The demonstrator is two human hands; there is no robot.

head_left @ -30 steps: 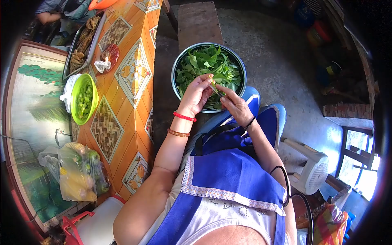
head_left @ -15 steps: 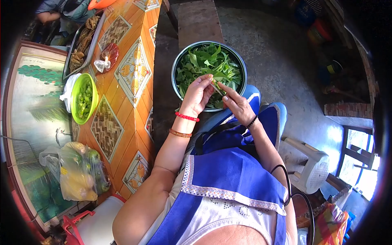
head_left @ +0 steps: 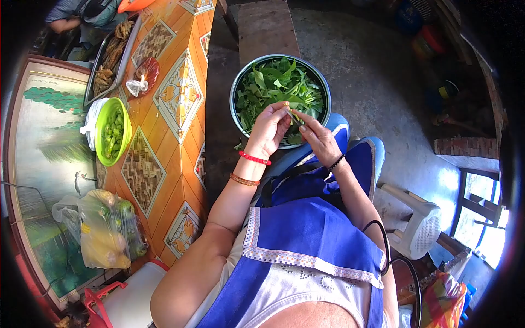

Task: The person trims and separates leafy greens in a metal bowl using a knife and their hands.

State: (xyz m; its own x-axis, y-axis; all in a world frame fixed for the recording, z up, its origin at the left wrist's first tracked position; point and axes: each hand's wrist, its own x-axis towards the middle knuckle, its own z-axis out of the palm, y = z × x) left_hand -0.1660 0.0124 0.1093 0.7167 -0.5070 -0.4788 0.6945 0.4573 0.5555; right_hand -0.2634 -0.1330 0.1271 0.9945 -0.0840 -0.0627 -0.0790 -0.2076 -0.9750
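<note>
Over a large metal basin (head_left: pixel 235 82) full of loose green leaves (head_left: pixel 273 82), my two hands meet. My left hand (head_left: pixel 272 130) is closed, thumb and fingertips pinching a thin green stem (head_left: pixel 296 116). Close beside it, my right hand (head_left: pixel 321 143) is also closed, its thumb and index finger pressed around the lower end of a thin, pale strip at the stem. Whether that strip is part of the stem or a small blade, I cannot tell. Part of the basin's near rim is hidden behind my hands.
On the patterned table (head_left: pixel 175 158) at left are a lime-green bowl (head_left: pixel 129 131) of cut green vegetables, a tied bag of red stuff (head_left: pixel 146 76) and a metal tray (head_left: pixel 130 52). A clear bag of produce (head_left: pixel 104 229) lies nearer. A white stool (head_left: pixel 418 229) stands right; another person's arm (head_left: pixel 65 24) shows top left.
Both hands have shifted slightly, the left one a little rightward with its wrist turning. The pale strip between them now shows less. The basin and table things stay put.
</note>
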